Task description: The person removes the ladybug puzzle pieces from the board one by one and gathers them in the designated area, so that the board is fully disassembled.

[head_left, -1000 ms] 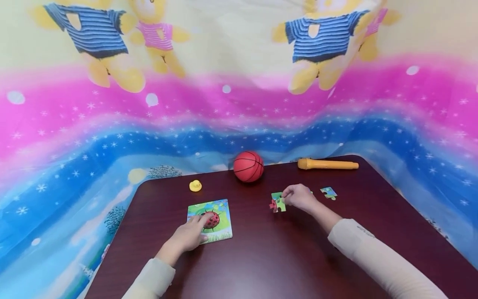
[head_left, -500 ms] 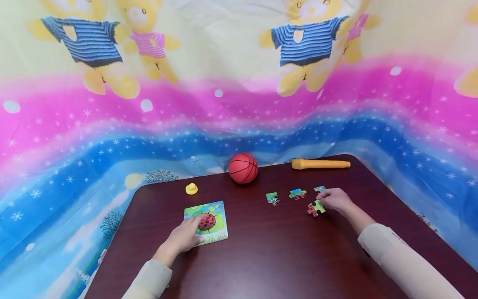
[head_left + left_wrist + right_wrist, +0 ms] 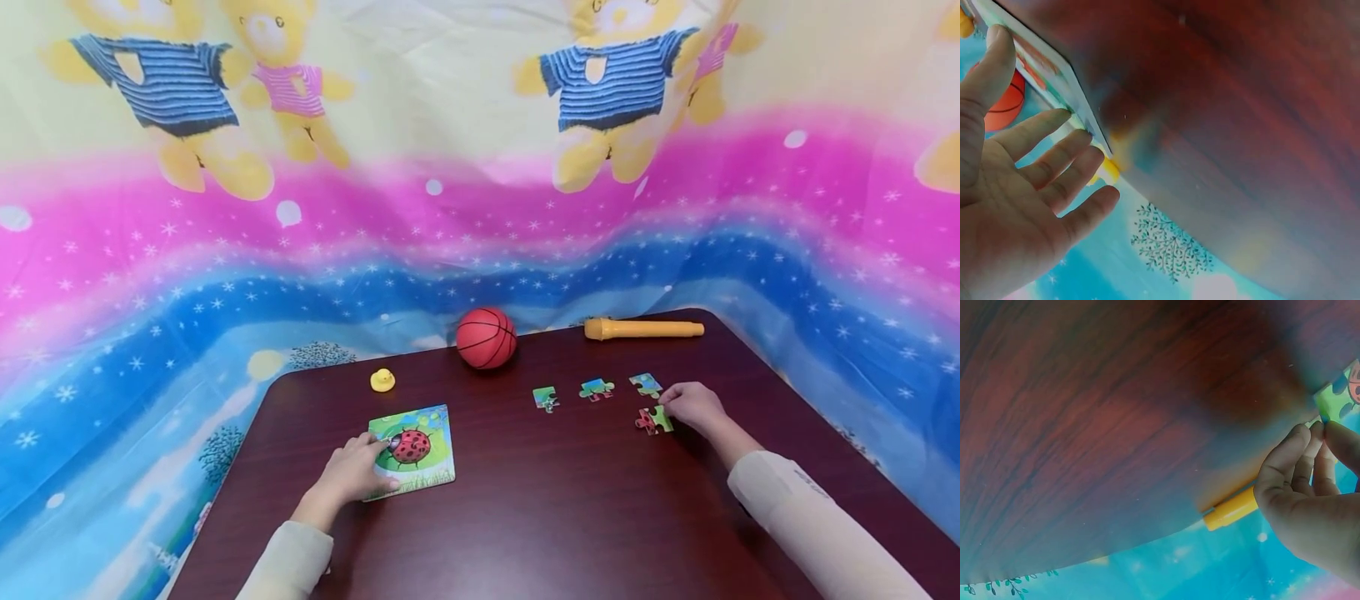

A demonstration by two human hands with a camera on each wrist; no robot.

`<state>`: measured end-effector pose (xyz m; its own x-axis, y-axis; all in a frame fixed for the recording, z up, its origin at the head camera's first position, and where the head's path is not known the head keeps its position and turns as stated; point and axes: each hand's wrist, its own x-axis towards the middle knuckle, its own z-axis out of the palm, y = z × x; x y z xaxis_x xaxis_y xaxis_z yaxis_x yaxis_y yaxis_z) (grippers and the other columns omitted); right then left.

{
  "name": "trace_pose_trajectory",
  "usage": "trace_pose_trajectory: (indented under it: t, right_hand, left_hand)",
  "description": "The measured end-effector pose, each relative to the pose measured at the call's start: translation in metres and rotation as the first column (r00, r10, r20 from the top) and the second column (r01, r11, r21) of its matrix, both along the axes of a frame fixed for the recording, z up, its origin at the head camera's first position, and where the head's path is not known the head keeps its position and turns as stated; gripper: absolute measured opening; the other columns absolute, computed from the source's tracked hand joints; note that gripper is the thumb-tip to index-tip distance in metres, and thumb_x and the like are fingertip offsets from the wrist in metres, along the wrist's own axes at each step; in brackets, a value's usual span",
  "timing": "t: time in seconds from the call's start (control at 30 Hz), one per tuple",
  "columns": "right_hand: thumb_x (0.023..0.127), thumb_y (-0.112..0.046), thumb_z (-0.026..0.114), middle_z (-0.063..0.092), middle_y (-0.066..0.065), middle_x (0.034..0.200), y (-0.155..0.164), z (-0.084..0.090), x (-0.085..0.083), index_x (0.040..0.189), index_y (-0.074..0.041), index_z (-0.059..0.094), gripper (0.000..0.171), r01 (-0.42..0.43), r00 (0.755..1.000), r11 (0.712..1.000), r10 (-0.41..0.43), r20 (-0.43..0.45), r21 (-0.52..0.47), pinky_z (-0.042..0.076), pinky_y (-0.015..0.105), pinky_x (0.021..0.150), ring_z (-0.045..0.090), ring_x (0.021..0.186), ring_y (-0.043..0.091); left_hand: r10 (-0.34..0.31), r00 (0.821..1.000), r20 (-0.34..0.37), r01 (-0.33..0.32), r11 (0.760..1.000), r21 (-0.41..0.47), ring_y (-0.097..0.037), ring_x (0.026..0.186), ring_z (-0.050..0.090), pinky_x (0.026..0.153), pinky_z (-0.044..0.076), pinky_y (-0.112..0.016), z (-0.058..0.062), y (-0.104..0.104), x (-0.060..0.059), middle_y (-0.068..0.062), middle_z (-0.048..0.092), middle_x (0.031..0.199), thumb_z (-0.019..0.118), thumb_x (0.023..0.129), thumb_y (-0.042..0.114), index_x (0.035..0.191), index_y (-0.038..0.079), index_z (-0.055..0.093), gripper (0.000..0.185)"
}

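Right hand [image 3: 693, 406] pinches a small red-and-green cardboard jigsaw piece [image 3: 655, 419] at its edge, near the dark wooden table's [image 3: 555, 517] right edge
Thin, light and probably bendable, so grip its rim; left hand [image 3: 352, 472], fingers straight, presses the square ladybird puzzle board [image 3: 415, 451] toward the left edge

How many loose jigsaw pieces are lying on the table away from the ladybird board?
4. Three sit in a row right of the ball: one, one, one. The fourth piece is pinched by the right hand. None seem hidden.
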<state>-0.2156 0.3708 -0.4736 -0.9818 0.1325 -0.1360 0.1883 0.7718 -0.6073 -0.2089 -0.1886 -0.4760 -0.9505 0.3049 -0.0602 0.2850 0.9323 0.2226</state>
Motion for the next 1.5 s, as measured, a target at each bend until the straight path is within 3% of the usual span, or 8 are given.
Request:
trace_pose_trajectory:
  t: [0.37,0.6,0.77,0.97,1.17,1.27,1.37,1.5]
  right_hand:
    - [0.083,-0.006,0.049,0.047,0.002,0.063,0.000,-0.010,-0.001,0.068,-0.010,0.054,0.015,0.018,1.000,0.999,-0.017,-0.009,0.049,0.035,0.031,0.055,0.042,0.058,0.019]
    - [0.085,-0.013,0.054,0.065,0.014,0.096,-0.018,-0.011,0.003,0.104,-0.003,0.066,0.024,0.136,0.984,0.987,-0.125,-0.127,0.081,0.042,0.037,0.059,0.055,0.073,0.025]
    - [0.088,-0.026,0.052,0.063,0.012,0.094,-0.057,-0.006,-0.002,0.103,-0.009,0.067,0.027,0.198,0.947,0.978,-0.174,-0.269,0.062,0.040,0.034,0.053,0.056,0.071,0.023]
    - [0.084,-0.024,0.053,0.059,0.001,0.086,-0.117,-0.001,-0.013,0.084,-0.018,0.069,0.017,0.138,0.846,0.987,-0.078,-0.527,0.076,0.039,0.035,0.059,0.053,0.077,0.022]
    - [0.077,-0.016,0.060,0.058,-0.002,0.073,-0.181,-0.005,-0.023,0.073,-0.016,0.068,0.008,0.000,0.604,0.965,0.207,-0.769,0.260,0.042,0.038,0.063,0.050,0.067,0.021]
    - [0.076,-0.015,0.059,0.058,-0.002,0.070,-0.214,-0.008,-0.030,0.072,-0.015,0.067,0.009,-0.040,0.530,0.950,0.284,-0.799,0.311,0.041,0.037,0.060,0.049,0.065,0.021]
    - [0.077,-0.015,0.059,0.058,-0.003,0.070,-0.247,-0.013,-0.034,0.072,-0.016,0.068,0.010,-0.088,0.526,0.937,0.333,-0.783,0.339,0.041,0.034,0.058,0.049,0.064,0.020]
    - [0.078,-0.016,0.061,0.057,-0.006,0.070,-0.282,-0.020,-0.034,0.074,-0.018,0.069,0.009,-0.168,0.578,0.910,0.402,-0.710,0.379,0.041,0.031,0.057,0.048,0.064,0.016]
  left_hand:
    - [0.006,1.000,0.010,-0.006,1.000,-0.021,-0.031,0.111,0.048,0.092,0.040,-0.054,-0.002,-0.004,-0.002,-0.016,0.052,0.125,0.081,0.067,0.045,0.124,0.000,0.060,0.076]
    - [0.024,0.999,0.025,-0.025,0.999,0.029,-0.028,0.110,0.048,0.093,0.044,-0.049,-0.003,-0.007,-0.003,-0.015,0.051,0.125,0.082,0.067,0.043,0.125,-0.002,0.059,0.076]
    - [0.020,0.999,0.025,-0.021,0.999,0.044,-0.027,0.110,0.048,0.094,0.045,-0.047,0.000,-0.010,-0.003,-0.015,0.051,0.125,0.082,0.068,0.041,0.124,-0.002,0.060,0.074]
    - [-0.011,0.999,0.039,0.009,0.999,0.037,-0.028,0.108,0.049,0.092,0.045,-0.047,-0.002,-0.007,-0.006,-0.015,0.052,0.122,0.082,0.069,0.041,0.123,-0.003,0.060,0.073]
    - [-0.019,0.999,0.046,0.017,0.999,0.045,-0.029,0.108,0.049,0.095,0.043,-0.046,-0.005,-0.007,-0.009,-0.016,0.052,0.121,0.081,0.070,0.042,0.122,-0.004,0.061,0.072]
    - [0.003,0.999,0.046,-0.005,0.999,0.039,-0.030,0.109,0.048,0.096,0.043,-0.046,-0.003,-0.008,-0.011,-0.017,0.051,0.124,0.081,0.070,0.041,0.123,-0.003,0.061,0.072]
    - [0.015,0.999,0.044,-0.016,0.999,0.031,-0.031,0.112,0.047,0.097,0.042,-0.047,-0.001,-0.009,-0.012,-0.019,0.050,0.127,0.081,0.070,0.040,0.122,-0.004,0.061,0.071]
    - [-0.006,0.999,0.052,0.004,1.000,0.031,-0.033,0.113,0.047,0.097,0.042,-0.046,-0.006,-0.007,-0.012,-0.020,0.050,0.126,0.081,0.071,0.040,0.121,-0.005,0.061,0.070]
